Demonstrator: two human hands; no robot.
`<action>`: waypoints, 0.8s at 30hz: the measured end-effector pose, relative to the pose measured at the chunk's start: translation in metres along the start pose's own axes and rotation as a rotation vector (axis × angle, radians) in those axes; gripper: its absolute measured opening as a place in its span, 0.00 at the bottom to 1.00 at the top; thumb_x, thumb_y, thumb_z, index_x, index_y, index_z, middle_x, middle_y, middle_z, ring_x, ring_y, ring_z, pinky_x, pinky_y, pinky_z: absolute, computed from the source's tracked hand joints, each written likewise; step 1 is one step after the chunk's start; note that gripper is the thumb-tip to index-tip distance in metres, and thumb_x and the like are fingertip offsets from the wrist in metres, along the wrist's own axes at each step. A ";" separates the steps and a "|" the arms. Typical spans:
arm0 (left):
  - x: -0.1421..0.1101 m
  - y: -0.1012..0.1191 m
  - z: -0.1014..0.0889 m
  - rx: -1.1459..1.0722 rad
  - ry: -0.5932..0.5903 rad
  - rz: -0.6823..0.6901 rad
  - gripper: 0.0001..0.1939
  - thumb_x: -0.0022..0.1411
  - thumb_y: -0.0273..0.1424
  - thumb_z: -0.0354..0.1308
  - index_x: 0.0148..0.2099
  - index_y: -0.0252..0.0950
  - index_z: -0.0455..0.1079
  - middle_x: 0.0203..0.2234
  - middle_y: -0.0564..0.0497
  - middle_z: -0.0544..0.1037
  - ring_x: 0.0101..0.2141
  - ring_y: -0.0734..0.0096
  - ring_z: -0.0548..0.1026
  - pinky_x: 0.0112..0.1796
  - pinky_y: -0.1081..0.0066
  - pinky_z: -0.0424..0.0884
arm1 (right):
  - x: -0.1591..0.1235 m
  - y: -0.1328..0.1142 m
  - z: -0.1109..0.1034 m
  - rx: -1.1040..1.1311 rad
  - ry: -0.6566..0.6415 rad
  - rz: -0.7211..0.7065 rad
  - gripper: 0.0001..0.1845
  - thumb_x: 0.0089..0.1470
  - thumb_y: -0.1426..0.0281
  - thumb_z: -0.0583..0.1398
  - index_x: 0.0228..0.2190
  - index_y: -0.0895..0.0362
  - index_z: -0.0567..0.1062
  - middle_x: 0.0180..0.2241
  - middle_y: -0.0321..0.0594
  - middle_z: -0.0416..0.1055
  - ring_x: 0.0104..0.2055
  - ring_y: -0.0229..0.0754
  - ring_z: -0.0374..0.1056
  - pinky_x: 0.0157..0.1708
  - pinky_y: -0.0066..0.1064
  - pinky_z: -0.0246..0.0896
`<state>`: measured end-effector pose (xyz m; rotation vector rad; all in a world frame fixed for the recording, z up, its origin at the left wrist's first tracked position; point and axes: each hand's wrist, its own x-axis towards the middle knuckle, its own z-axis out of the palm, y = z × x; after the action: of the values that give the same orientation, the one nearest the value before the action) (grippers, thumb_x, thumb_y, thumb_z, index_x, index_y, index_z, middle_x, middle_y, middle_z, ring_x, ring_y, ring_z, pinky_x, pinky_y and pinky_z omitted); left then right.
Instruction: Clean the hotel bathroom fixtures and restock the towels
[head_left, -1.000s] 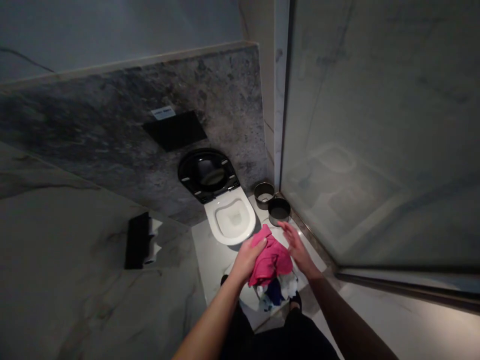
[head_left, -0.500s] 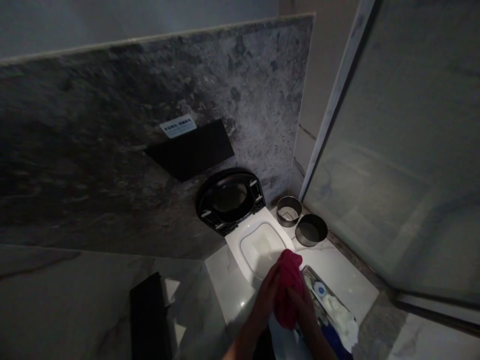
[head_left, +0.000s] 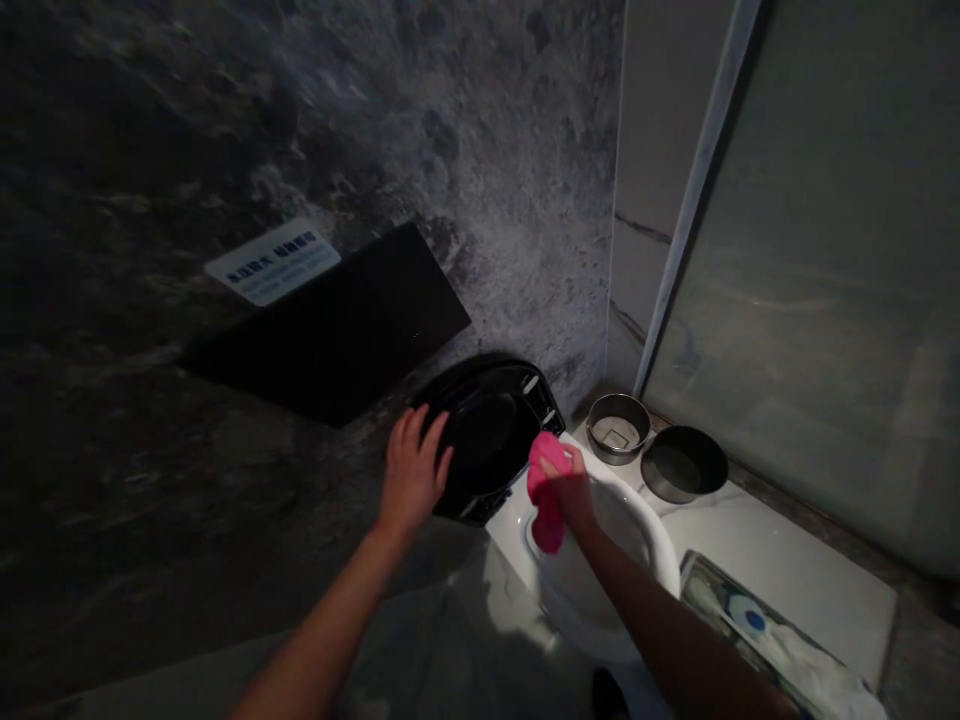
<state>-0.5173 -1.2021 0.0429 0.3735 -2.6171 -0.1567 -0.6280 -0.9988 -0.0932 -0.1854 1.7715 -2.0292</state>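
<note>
A pink cloth [head_left: 549, 505] is bunched in my right hand [head_left: 571, 488], over the back rim of a white toilet bowl [head_left: 664, 535]. My left hand [head_left: 412, 465] has its fingers spread at the left edge of the raised black toilet seat and lid [head_left: 487, 435]; whether it touches them I cannot tell. The cloth hides part of the rim near the hinges.
A round metal bin [head_left: 616, 440] and a darker round bin [head_left: 684, 470] stand right of the toilet. Nearer lies a tray [head_left: 701, 570] with a blue-and-white item and white cloth. A black panel [head_left: 337, 330] juts from the wall under a label [head_left: 277, 260].
Both hands were together on the cloth in front of the bowl. Now they are apart: the right has carried the cloth to the back rim, the left has reached to the raised lid. My view is closer.
</note>
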 end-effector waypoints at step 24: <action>0.028 -0.081 0.000 -0.164 0.058 0.294 0.27 0.71 0.41 0.51 0.67 0.37 0.59 0.60 0.36 0.70 0.60 0.53 0.70 0.57 0.52 0.70 | 0.095 -0.038 0.177 -0.140 0.609 -0.587 0.08 0.62 0.67 0.56 0.37 0.56 0.74 0.55 0.52 0.68 0.60 0.50 0.63 0.59 0.47 0.60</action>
<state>-0.5216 -1.2874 0.0414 -0.0628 -2.5446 -0.2538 -0.6552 -1.1950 -0.0438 -0.1502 2.4579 -2.5585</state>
